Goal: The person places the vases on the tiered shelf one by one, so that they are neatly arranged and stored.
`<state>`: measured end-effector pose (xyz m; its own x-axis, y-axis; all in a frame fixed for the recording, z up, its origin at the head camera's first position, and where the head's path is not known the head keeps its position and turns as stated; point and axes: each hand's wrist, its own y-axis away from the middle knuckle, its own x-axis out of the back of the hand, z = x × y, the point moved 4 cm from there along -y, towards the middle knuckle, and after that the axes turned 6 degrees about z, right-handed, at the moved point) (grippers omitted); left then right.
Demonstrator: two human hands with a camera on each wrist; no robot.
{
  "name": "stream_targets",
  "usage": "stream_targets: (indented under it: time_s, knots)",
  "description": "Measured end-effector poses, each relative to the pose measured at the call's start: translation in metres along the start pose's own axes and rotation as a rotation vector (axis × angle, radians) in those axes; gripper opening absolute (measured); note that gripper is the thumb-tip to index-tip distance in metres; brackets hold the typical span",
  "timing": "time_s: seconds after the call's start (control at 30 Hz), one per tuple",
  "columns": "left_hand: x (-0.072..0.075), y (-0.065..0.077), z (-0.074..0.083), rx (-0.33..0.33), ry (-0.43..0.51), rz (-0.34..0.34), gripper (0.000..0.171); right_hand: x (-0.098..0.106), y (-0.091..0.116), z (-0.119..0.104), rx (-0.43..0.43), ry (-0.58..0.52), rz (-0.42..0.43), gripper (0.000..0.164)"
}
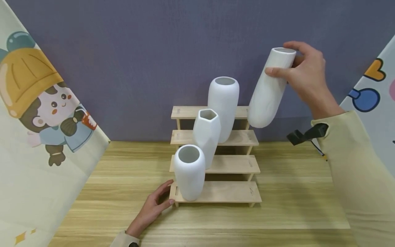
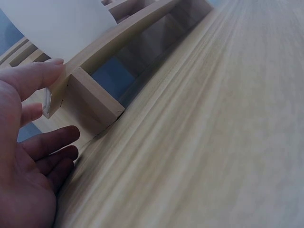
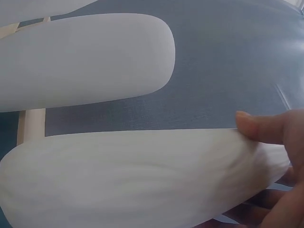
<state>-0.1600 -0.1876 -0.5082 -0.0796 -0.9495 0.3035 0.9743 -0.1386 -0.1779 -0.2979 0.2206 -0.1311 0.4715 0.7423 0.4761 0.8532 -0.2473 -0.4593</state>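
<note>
At the upper right my right hand [image 1: 303,67] grips a tall white vase [image 1: 271,91] near its rim, thumb in front and fingers behind. The vase tilts, its base beside the top step of a small wooden stepped rack [image 1: 236,192]. In the right wrist view, the thumb [image 3: 259,127] lies along the gripped vase [image 3: 118,178]. My left hand [image 1: 154,202] touches the left end of the rack's lowest step, its fingers [image 2: 52,142] fairly straight and spread. Three white vases stand on the rack: a rounded one [image 1: 189,178] lowest, a faceted one [image 1: 206,137] above, a tall one [image 1: 226,99] higher up.
The rack stands on a wood-grain table [image 1: 123,171] against a grey-blue backdrop [image 1: 139,68]. Cloth with a cartoon child [image 1: 52,113] hangs at the left; another printed cloth [image 1: 382,113] is at the right. A black device [image 1: 308,133] hangs at the right wrist.
</note>
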Motion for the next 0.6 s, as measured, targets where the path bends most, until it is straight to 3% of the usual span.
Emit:
stream_targets:
  time_s: [0.23, 0.6]
  knots:
    - [0.000, -0.001, 0.000, 0.004, 0.008, 0.002, 0.059, -0.007, -0.009, -0.004, -0.018, -0.056, 0.002, 0.074]
    - [-0.001, -0.001, 0.001, -0.001, 0.001, -0.002, 0.060, -0.021, -0.018, -0.009, -0.034, -0.007, 0.005, 0.074]
